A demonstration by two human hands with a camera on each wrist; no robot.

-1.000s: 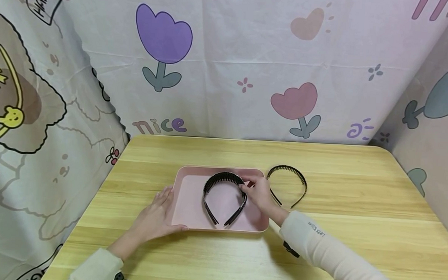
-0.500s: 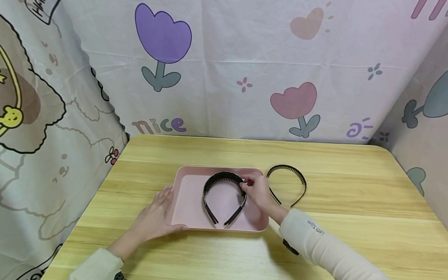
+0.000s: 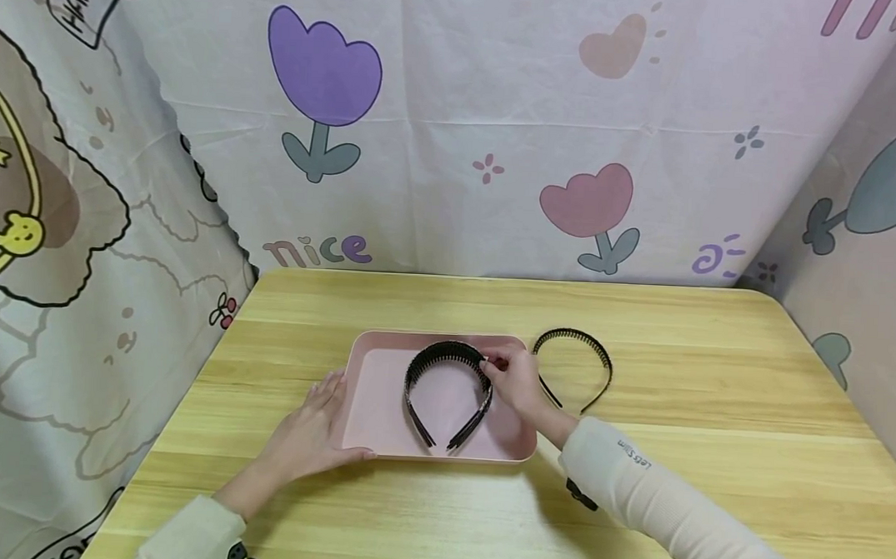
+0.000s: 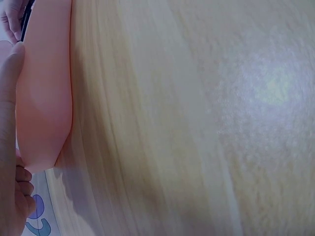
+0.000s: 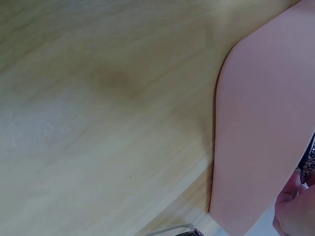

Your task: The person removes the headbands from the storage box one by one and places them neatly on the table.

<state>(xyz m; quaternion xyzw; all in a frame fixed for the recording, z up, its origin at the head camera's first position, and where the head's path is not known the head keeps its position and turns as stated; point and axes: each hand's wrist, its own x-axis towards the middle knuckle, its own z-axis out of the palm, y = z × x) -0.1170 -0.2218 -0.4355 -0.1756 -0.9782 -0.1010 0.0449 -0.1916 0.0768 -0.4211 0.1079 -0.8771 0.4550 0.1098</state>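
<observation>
In the head view, a pink tray (image 3: 368, 393) lies on the table with a small stack of black toothed headbands (image 3: 451, 353) in it, their ends pointing at me. My right hand (image 3: 518, 387) reaches over the tray's right side and pinches the stack at its upper right. Its glittery outer band (image 5: 308, 164) shows by the fingertips in the right wrist view. My left hand (image 3: 313, 436) rests against the tray's left front corner, fingers along the left wall and thumb at the front rim. A single thin black headband (image 3: 602, 353) lies on the table right of the tray.
The wooden table (image 3: 437, 521) runs back to a patterned cloth (image 3: 452, 196) hanging behind it. More cloth (image 3: 55, 337) hangs along the left side and on the right.
Nearly still. The head view shifts very slightly, while both hands, the tray and the headbands keep their places.
</observation>
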